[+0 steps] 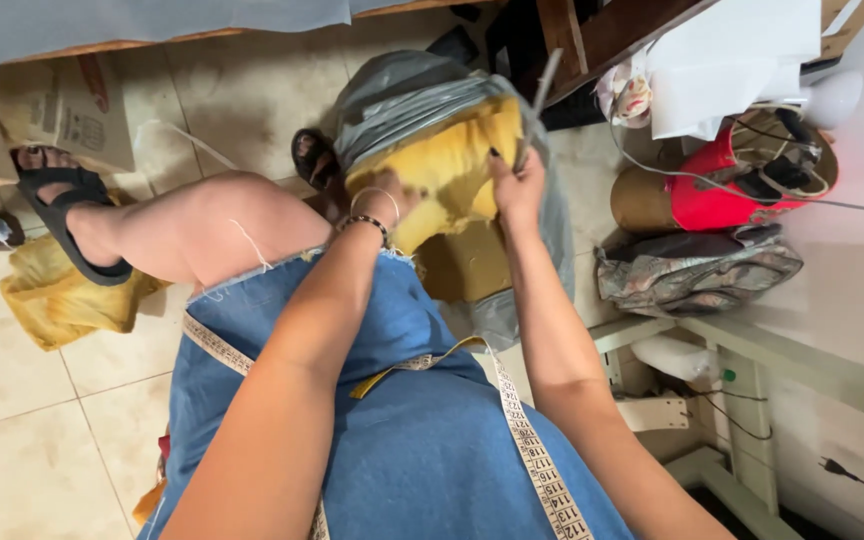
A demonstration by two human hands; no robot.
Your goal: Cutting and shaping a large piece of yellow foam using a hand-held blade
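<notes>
You are seated, looking down past your lap to the tiled floor, with both hands reaching into a grey plastic bag [422,90] that stands just beyond your knees. Your left hand [389,205], with 2 thin bracelets at the wrist, is closed around a bundle of yellow fabric [452,160], gripping its near left edge. Your right hand [518,185] is closed on the right side of the same bundle, with a thin pale strip rising from between the fingers; what the strip is cannot be told. The fabric is about halfway out: its upper part bulges above the bag's mouth, while the lower part is still wrapped by the bag, so it looks like the pulling-out is begun and not finished. The fabric looks soft, thick and matte, folded into a rounded lump; the bag is thin, shiny and creased. A tape measure [527,440], yellow with printed marks, hangs around your neck and lies in 2 strands over your blue denim skirt [422,440], which has a frayed hem. At far left, another piece of yellow cloth [52,300] lies crumpled on the floor under your sandalled foot [62,200]. To the right sit a cardboard tube [642,200], a red container [712,185] tangled with cords, and a patterned pouch [697,270].
</notes>
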